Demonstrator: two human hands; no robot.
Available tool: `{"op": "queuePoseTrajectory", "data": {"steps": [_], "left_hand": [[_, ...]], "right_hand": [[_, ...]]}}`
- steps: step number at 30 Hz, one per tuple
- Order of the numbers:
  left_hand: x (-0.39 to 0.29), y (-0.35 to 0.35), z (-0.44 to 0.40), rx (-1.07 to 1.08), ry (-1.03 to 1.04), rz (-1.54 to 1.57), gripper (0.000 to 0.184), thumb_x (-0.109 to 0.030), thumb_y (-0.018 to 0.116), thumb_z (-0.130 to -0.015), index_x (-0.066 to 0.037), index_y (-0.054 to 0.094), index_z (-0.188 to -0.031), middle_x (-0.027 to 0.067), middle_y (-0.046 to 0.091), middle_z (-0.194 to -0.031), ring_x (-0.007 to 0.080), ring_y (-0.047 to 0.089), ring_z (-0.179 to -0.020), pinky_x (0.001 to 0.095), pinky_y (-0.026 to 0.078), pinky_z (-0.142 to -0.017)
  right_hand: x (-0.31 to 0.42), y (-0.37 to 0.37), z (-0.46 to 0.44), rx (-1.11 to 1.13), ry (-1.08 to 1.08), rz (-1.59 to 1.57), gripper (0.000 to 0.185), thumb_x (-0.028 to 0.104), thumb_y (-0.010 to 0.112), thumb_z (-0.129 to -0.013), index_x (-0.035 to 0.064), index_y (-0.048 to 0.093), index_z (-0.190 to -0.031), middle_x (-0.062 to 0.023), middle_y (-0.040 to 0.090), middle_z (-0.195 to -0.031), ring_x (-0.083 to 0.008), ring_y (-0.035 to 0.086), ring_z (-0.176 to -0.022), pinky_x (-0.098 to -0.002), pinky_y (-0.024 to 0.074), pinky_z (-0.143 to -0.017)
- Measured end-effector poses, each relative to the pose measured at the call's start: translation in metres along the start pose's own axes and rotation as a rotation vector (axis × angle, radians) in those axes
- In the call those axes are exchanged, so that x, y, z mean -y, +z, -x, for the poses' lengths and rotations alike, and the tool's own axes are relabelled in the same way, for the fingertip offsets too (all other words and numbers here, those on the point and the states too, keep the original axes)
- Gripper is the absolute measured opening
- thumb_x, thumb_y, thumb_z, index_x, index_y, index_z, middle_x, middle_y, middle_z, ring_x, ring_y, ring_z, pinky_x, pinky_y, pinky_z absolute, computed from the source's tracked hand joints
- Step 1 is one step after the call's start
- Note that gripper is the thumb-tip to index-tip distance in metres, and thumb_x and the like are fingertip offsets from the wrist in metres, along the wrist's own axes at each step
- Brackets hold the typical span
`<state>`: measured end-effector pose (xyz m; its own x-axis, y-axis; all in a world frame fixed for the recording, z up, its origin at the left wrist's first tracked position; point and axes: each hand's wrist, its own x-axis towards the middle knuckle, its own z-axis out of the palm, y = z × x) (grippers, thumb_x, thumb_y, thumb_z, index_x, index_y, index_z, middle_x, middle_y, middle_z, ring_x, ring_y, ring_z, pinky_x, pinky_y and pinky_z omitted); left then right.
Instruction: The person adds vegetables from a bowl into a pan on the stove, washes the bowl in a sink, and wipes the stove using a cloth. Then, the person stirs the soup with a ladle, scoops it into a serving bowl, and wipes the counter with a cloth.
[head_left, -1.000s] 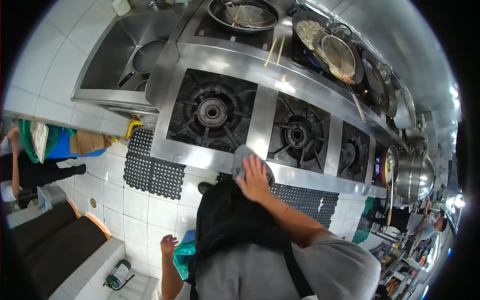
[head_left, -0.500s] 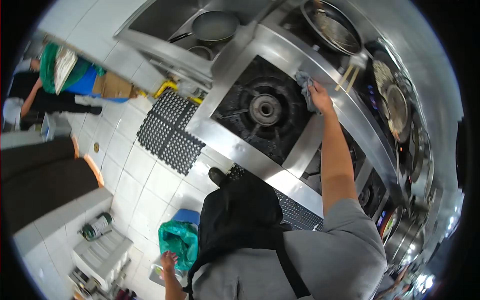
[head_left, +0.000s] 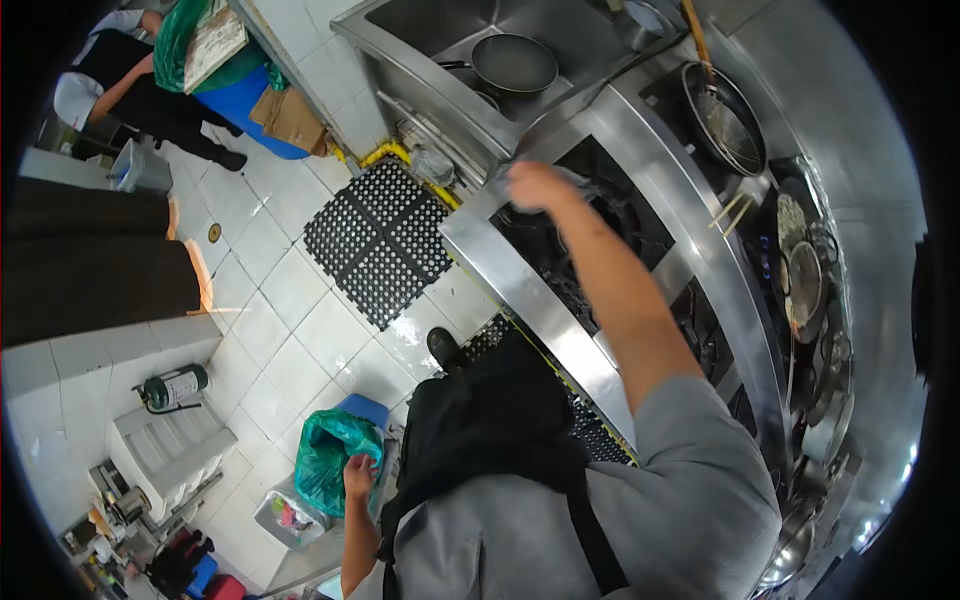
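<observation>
My right hand [head_left: 540,187] is closed on a grey cloth [head_left: 503,189], slightly blurred, at the far left corner of the stove [head_left: 535,290]. The cloth lies against the steel edge beside the black burner [head_left: 600,225], which my forearm partly covers. My left hand [head_left: 358,476] hangs low at my side, its fingers loosely bent with nothing visible in them. Below it stands a bin lined with a green bag [head_left: 322,465].
A frying pan [head_left: 514,64] sits in the steel sink [head_left: 400,20]. Along the back are another pan [head_left: 725,118], tongs [head_left: 735,212] and lit burners with pans. A black rubber mat [head_left: 378,240] lies on the tiles. Another person [head_left: 120,75] holds a green-bagged blue bin.
My right hand has swept the cloth from the burner's back edge leftward to the corner near the sink. My left hand has risen slightly and its fingers are less spread. The view has shifted.
</observation>
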<state>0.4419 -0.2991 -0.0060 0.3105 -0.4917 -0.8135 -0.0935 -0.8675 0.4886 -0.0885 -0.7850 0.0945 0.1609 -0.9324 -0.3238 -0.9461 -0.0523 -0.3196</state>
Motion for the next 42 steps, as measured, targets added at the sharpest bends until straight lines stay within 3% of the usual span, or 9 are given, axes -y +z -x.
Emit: {"op": "queuePoseTrajectory", "data": {"steps": [3,7,13,22,29,34,36,40,42], "left_hand": [[-0.038,0.000,-0.033,0.100,0.120,-0.110,0.026,-0.024,0.054,-0.096,-0.002,0.058,-0.110,0.0097,0.068,-0.090,0.0168,0.066,-0.070,0.0263,0.048,-0.054],[-0.093,-0.013,-0.092,0.209,0.323,-0.236,0.028,-0.026,0.053,-0.097,-0.002,0.058,-0.111,0.0111,0.068,-0.093,0.0179,0.066,-0.071,0.0273,0.049,-0.056],[-0.201,0.010,-0.159,0.176,0.376,-0.357,0.028,-0.025,0.055,-0.096,-0.002,0.061,-0.110,0.0136,0.069,-0.091,0.0177,0.066,-0.070,0.0267,0.047,-0.052],[-0.247,0.113,-0.138,0.432,0.472,-0.499,0.026,-0.027,0.057,-0.094,-0.006,0.062,-0.109,0.0084,0.068,-0.090,0.0150,0.065,-0.072,0.0259,0.046,-0.054],[-0.183,0.141,-0.101,0.543,0.463,-0.611,0.029,-0.028,0.059,-0.093,-0.003,0.060,-0.109,0.0075,0.068,-0.088,0.0162,0.065,-0.070,0.0266,0.047,-0.054],[-0.148,0.169,-0.064,0.562,0.524,-0.714,0.029,-0.026,0.059,-0.093,-0.003,0.060,-0.110,0.0092,0.068,-0.089,0.0160,0.065,-0.070,0.0265,0.047,-0.054],[-0.130,0.197,-0.035,0.651,0.545,-0.678,0.028,-0.026,0.058,-0.093,-0.003,0.060,-0.110,0.0091,0.068,-0.090,0.0155,0.065,-0.071,0.0265,0.047,-0.056],[-0.096,0.274,0.105,0.948,0.573,-0.789,0.033,-0.028,0.051,-0.098,-0.004,0.056,-0.120,0.0110,0.068,-0.105,0.0164,0.066,-0.085,0.0282,0.052,-0.073],[-0.066,0.320,0.175,1.213,0.466,-0.862,0.041,-0.034,0.047,-0.100,-0.004,0.052,-0.127,0.0121,0.065,-0.113,0.0182,0.065,-0.095,0.0300,0.052,-0.081]], "right_hand": [[0.060,0.062,0.026,-0.093,-0.069,0.018,0.044,0.026,0.054,-0.085,0.0044,0.057,-0.124,-0.0199,0.045,-0.140,-0.0355,0.044,-0.128,-0.0530,0.0375,-0.103],[0.109,0.096,0.130,-0.295,-0.096,0.036,0.064,0.035,0.063,-0.082,0.0103,0.045,-0.138,-0.0118,0.027,-0.152,-0.0352,0.022,-0.141,-0.0627,0.0167,-0.110],[0.071,0.134,0.319,-0.244,0.125,0.151,0.027,0.032,0.070,-0.073,0.0148,0.074,-0.094,-0.0121,0.021,-0.154,-0.0336,0.020,-0.141,-0.0607,0.0207,-0.109],[-0.004,0.183,0.555,-0.093,0.596,0.132,0.017,0.021,0.063,-0.077,0.0129,0.074,-0.087,-0.0123,0.017,-0.156,-0.0335,0.012,-0.144,-0.0590,0.0122,-0.114],[-0.059,0.233,0.717,-0.218,0.831,0.160,0.015,0.015,0.060,-0.079,0.0104,0.074,-0.086,-0.0102,0.014,-0.157,-0.0318,0.020,-0.142,-0.0548,0.0201,-0.113],[-0.111,0.277,0.870,-0.238,1.431,-0.189,0.026,0.010,0.063,-0.075,0.0075,0.073,-0.098,-0.0166,0.060,-0.124,-0.0346,0.055,-0.116,-0.0392,0.0430,-0.100],[-0.113,0.295,0.912,-0.670,1.500,-0.581,0.036,0.006,0.064,-0.071,0.0075,0.071,-0.106,-0.0146,0.070,-0.104,-0.0324,0.063,-0.103,-0.0339,0.0472,-0.094],[-0.008,0.222,0.867,-1.205,1.054,-1.034,0.095,-0.002,0.067,-0.065,0.0139,0.022,-0.148,-0.0176,0.043,-0.140,-0.0288,0.046,-0.125,-0.0353,0.0372,-0.105],[0.017,0.217,0.842,-1.336,0.935,-1.021,0.091,-0.005,0.067,-0.069,0.0053,0.021,-0.146,-0.0143,0.037,-0.141,-0.0248,0.041,-0.127,-0.0347,0.0391,-0.103]]}}
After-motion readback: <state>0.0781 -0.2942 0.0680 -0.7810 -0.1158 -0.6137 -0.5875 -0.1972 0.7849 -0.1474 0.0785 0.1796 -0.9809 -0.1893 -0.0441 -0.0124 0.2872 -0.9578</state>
